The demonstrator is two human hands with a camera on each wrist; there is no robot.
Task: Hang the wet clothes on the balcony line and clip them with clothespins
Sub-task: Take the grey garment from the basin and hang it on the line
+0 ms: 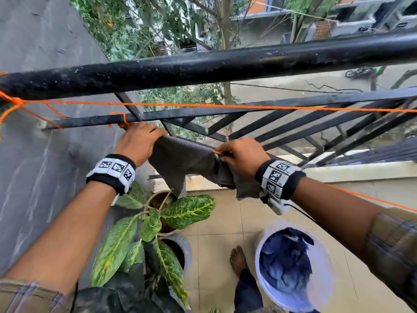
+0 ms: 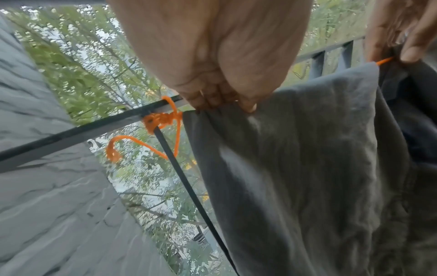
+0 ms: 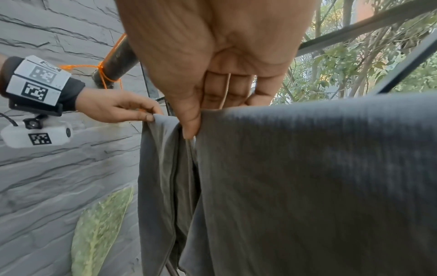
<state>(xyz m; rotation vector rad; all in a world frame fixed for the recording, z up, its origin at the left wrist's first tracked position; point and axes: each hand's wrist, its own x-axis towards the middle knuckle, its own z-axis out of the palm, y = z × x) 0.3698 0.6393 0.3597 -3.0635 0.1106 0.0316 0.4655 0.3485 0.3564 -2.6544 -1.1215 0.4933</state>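
Draping a grey cloth (image 1: 180,159) over the lower orange line (image 1: 217,152) by the railing (image 1: 203,66), the left hand (image 1: 137,142) pinches the cloth's top fold near the knot (image 2: 160,119) and the right hand (image 1: 242,157) pinches the fold further along. To do this well, I judge both hands should pull apart to flatten it before any clothespin, none visible. More wet clothes (image 1: 286,263) wait in the white bucket (image 1: 322,281) on the floor.

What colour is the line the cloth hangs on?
Orange; the line shows best in the head view.
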